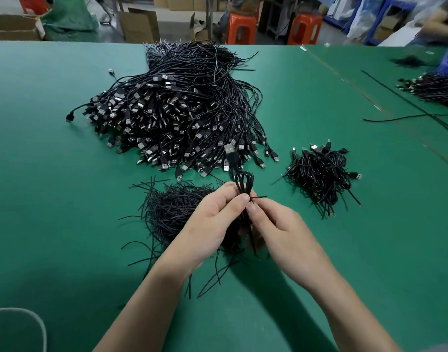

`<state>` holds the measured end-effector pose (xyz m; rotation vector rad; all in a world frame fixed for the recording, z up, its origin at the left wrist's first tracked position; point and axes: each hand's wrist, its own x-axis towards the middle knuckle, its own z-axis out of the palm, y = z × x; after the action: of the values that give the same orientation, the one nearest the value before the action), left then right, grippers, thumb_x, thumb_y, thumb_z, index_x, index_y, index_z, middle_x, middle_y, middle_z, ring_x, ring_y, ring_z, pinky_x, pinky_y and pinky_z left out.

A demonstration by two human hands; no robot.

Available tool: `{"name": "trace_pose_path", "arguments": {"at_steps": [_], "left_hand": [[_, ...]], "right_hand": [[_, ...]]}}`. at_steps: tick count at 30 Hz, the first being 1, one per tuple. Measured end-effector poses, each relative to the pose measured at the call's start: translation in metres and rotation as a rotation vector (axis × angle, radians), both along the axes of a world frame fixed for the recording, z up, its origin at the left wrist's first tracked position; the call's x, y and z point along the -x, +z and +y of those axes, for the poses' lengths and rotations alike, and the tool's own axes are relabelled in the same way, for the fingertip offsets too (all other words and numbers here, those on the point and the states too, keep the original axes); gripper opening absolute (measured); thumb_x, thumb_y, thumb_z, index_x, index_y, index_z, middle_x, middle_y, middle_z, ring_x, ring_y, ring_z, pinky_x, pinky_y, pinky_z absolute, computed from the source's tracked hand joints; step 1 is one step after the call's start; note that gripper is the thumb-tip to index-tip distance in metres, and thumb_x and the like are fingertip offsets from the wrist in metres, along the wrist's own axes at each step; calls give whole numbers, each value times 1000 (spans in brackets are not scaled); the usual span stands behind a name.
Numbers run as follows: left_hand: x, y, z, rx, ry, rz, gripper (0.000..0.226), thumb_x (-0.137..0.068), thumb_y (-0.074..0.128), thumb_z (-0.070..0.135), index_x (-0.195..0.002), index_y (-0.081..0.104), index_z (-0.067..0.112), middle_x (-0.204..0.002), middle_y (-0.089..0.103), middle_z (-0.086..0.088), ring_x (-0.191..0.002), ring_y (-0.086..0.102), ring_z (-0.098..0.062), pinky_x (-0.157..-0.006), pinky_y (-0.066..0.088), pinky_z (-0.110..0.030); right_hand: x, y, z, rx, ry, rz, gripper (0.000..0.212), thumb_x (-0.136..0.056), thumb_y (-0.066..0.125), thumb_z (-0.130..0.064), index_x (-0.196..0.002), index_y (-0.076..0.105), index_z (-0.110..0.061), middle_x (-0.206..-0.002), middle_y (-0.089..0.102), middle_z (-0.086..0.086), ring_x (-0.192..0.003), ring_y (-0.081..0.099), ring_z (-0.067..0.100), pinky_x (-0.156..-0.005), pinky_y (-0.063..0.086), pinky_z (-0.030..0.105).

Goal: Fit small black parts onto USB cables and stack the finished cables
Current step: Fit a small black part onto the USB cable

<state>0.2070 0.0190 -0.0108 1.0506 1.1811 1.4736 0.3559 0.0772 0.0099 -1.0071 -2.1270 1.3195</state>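
Just before the big heap of black USB cables (pixel 177 115), the left hand (pixel 207 222) pinches a looped black cable (pixel 244 181); the right hand (pixel 278 227) pinches its thin black tie (pixel 259 197). A slack pinch could let the loops spring apart.

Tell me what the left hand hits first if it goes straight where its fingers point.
The right hand, pinching the same folded cable just ahead; beyond it, probably the big heap, depth unclear.
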Motion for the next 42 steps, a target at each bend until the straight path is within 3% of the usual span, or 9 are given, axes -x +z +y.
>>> {"name": "trace_pose_path", "arguments": {"at_steps": [4,8,13,19,24,30,36,39,42], "left_hand": [[1,2,-1,-9,-15,60,25,-107,51,17,-110,76,14,-118,67,-12,-111,66,-14,-94,51,-21],[4,0,-1,32,-63,115,28,-105,52,23,-113,73,5,-122,67,-19,-116,65,-22,-101,51,-29],[0,-3,-1,91,-112,68,33,-101,57,32,-110,70,3,-111,69,-18,-107,64,-25,-106,46,-44],[0,-5,2,70,-77,31,50,-99,59,34,-117,61,-13,-112,63,-35,-108,55,-25,-110,41,-56],[-8,-1,3,-113,164,5,24,-97,64,20,-117,76,13,-122,66,-10,-118,65,-23,-100,52,-32],[-16,-6,5,-241,563,358,8,-90,73,32,-98,73,34,-93,60,11,-77,56,-10,-69,46,-24],[-11,-3,-2,-336,439,258,29,-103,55,19,-120,75,31,-93,77,14,-80,70,-5,-72,54,-18],[-10,1,0,-252,417,129,25,-103,57,31,-115,79,29,-98,79,-2,-88,72,-30,-80,60,-46],[-9,4,2,-234,411,28,21,-90,76,20,-106,78,33,-99,79,4,-93,73,-12,-83,57,-23]], "right_hand": [[-11,-6,10,-492,-147,-127,26,-94,54,-61,-108,54,-39,-88,62,-20,-74,61,7,-65,51,27],[-17,0,23,-840,18,-7,19,-101,61,-40,-110,57,-24,-98,55,-18,-77,49,-4,-66,44,16],[-17,8,31,-1024,209,72,17,-103,62,-22,-94,68,-9,-89,64,-3,-77,59,20,-60,52,40],[-12,10,28,-739,136,174,9,-96,71,-17,-91,65,-13,-83,62,-12,-73,58,6,-65,49,22],[13,7,5,-251,-232,421,19,-95,68,-14,-82,59,-25,-72,61,-12,-63,52,3,-58,42,18],[32,17,-2,379,-350,661,15,-100,61,-12,-86,59,-10,-60,52,-5,-47,38,3,-47,35,14],[32,28,1,280,-300,650,14,-98,63,-8,-84,61,-9,-60,57,-6,-49,48,1,-50,40,12],[32,28,2,86,-315,542,17,-96,68,-10,-81,64,-15,-68,58,1,-61,45,9,-55,39,18],[33,23,1,78,-352,506,19,-96,68,-9,-79,62,-16,-67,55,2,-60,42,11,-55,37,22]]}}
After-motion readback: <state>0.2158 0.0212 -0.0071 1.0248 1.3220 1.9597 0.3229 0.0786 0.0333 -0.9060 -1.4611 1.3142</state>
